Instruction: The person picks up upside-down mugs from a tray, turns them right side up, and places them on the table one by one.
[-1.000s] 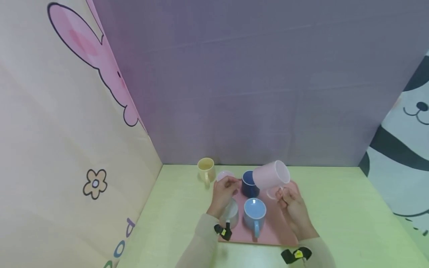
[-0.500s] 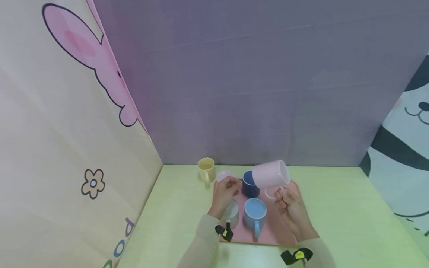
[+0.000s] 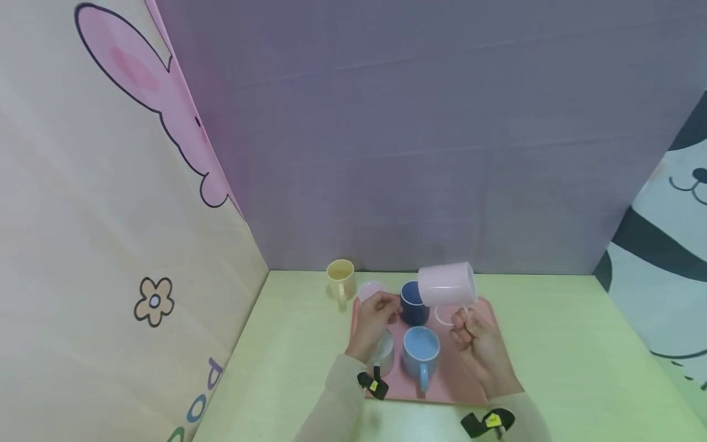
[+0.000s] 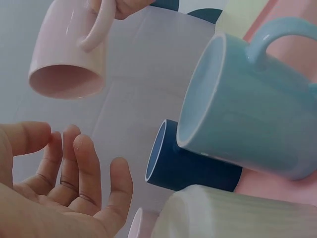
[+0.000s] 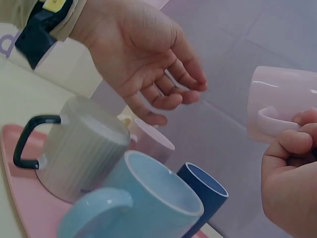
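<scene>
My right hand [image 3: 485,353] grips a pale pink mug [image 3: 446,284] by its handle [image 4: 98,29], raised above the right back part of the pink tray [image 3: 453,383]. The mug lies tipped on its side, one round end toward my left hand. Loosely bent and holding nothing, my left hand [image 3: 371,325] hovers over the tray's left side, in front of a partly hidden pale pink cup [image 3: 371,288]. Just right of its fingers stands a navy mug [image 3: 414,310]. A ribbed whitish mug [image 5: 81,148] with a dark handle is below the left wrist, beside a light blue mug [image 3: 421,353].
A yellow mug [image 3: 341,282] stands on the pale green table [image 3: 298,344] behind the tray's left corner. A grey-purple backdrop [image 3: 420,153] rises right behind the table, with printed panels on the left [image 3: 110,233] and right [image 3: 663,264].
The pink mug has rotated slightly in the right hand, so its right end face shows less and it lies more level. The left hand has shifted a touch to the right.
</scene>
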The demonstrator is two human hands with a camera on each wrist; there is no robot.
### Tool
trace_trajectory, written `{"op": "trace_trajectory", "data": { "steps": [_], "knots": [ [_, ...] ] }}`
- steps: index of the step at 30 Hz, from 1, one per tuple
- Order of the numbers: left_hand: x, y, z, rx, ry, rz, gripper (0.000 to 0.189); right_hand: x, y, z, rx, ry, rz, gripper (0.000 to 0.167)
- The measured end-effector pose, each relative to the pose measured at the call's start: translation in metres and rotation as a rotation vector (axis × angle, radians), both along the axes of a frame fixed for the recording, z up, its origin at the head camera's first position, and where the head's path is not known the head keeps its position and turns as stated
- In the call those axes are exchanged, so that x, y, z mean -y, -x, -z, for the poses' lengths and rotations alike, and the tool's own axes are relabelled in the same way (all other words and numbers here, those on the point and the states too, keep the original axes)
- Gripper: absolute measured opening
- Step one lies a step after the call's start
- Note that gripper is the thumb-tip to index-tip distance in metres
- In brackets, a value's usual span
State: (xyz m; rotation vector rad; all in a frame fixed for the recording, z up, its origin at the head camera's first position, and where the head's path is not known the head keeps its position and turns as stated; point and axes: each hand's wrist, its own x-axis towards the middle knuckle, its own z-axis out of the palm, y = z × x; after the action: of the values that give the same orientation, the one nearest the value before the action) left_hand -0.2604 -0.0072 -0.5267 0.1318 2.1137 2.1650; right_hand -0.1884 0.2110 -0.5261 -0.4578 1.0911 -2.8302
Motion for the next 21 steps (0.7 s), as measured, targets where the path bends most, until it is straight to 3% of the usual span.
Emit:
{"op": "trace_trajectory", "data": {
  "steps": [9,21],
  "knots": [
    [-0.0004,-0.0046,-0.0030,0.048,-0.036,0.015,0.019,0.0067,-0.0024,-0.0023,-0.010,0.177,-0.117,0.050],
    [-0.0045,-0.0067,-0.0031,0.056,-0.147,0.053,0.032,0.0101,-0.0022,-0.0074,-0.020,0.299,-0.207,0.046]
  ]
}}
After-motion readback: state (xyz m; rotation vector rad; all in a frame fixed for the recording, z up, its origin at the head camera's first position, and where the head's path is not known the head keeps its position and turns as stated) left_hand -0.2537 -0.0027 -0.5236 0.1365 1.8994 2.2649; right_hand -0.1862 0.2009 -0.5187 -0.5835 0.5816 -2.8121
